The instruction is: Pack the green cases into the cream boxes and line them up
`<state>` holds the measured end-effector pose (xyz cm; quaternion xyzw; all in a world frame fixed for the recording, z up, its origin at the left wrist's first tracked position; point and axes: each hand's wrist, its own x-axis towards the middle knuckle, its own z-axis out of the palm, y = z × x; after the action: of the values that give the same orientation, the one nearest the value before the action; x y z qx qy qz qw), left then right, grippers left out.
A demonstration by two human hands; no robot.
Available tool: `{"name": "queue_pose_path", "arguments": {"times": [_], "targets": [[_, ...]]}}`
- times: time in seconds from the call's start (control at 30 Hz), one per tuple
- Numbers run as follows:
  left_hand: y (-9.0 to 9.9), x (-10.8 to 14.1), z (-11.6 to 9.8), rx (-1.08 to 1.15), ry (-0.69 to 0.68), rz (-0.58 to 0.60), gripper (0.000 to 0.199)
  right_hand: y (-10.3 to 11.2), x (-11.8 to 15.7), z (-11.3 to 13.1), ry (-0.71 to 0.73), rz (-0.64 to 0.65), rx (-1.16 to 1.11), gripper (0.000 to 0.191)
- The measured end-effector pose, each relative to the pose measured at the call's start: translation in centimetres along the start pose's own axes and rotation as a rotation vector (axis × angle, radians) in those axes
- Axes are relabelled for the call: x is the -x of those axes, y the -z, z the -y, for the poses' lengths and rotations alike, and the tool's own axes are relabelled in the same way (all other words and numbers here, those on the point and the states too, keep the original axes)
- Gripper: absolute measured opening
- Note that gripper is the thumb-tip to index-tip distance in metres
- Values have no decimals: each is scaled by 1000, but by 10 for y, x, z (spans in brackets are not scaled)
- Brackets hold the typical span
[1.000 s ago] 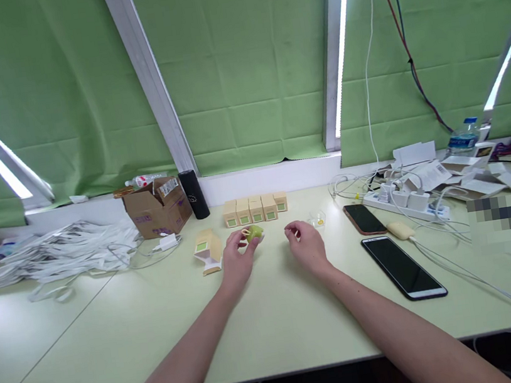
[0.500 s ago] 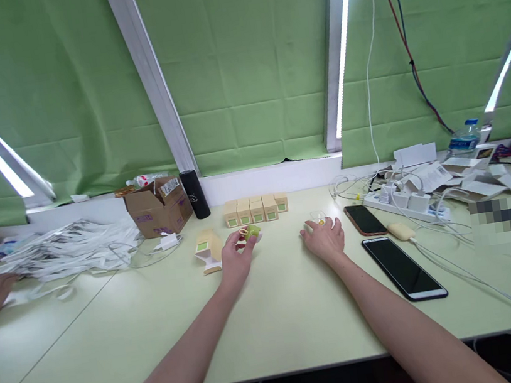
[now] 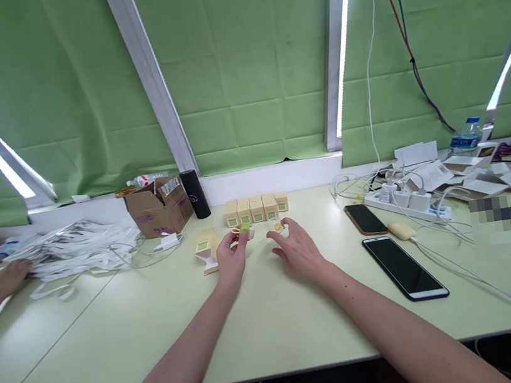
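Observation:
My left hand (image 3: 232, 257) is closed on a small green-and-white item (image 3: 246, 229) with a pale loop at its side; its exact kind is too small to make out. To the right, my right hand (image 3: 297, 246) has its thumb and fingers around a small clear piece (image 3: 278, 227) with a yellow mark. The two held things are close together but apart, above the table. An opened small kraft box (image 3: 207, 251) lies left of my left hand. Behind both hands stands a row of several small kraft boxes (image 3: 257, 209) with green squares.
Two phones (image 3: 404, 267) (image 3: 365, 220), a cream computer mouse-shaped adapter (image 3: 401, 231) and a white power strip (image 3: 407, 205) lie right, among cables. At left are a cardboard box (image 3: 158, 210), a black cylinder (image 3: 195, 193), white straps (image 3: 78, 248) and another person's hand (image 3: 9, 280).
My right hand has moved left toward my left hand, bringing the clear piece with it. My left hand has shifted slightly left. The other person's hand has moved right toward the straps.

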<state>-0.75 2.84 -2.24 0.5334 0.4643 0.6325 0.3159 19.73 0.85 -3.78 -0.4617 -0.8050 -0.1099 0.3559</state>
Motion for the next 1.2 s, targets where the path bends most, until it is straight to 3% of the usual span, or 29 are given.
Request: {"name": "queue_pose_path", "arguments": {"times": [0.13, 0.27, 0.4, 0.57, 0.7, 0.87, 0.93, 1.07, 1.2], "targets": [[1, -2, 1, 29, 29, -12, 60, 1, 2, 9, 135, -6, -30, 43], [1, -3, 2, 51, 30, -20, 64, -6, 4, 7, 98, -91, -212, 40], [0, -2, 0, 56, 29, -6, 64, -12, 4, 8, -79, -191, -528, 43], [-1, 0, -2, 65, 38, -10, 65, -5, -3, 18, -394, -172, -1040, 50], [-1, -1, -2, 73, 36, -4, 64, 1, -9, 23, -513, -63, -1421, 60], [-1, 0, -2, 107, 13, 27, 62, 5, -11, 20, -788, 336, -1735, 64], [-2, 2, -3, 115, -1, 55, 61, 7, -11, 18, -883, 420, -1766, 66], [-3, 6, -5, 114, -40, 136, 54, 9, -12, 16, -991, 458, -1775, 72], [-3, 8, -5, 93, -95, 179, 48, 7, -14, 15, -1051, 392, -1768, 67]]}}
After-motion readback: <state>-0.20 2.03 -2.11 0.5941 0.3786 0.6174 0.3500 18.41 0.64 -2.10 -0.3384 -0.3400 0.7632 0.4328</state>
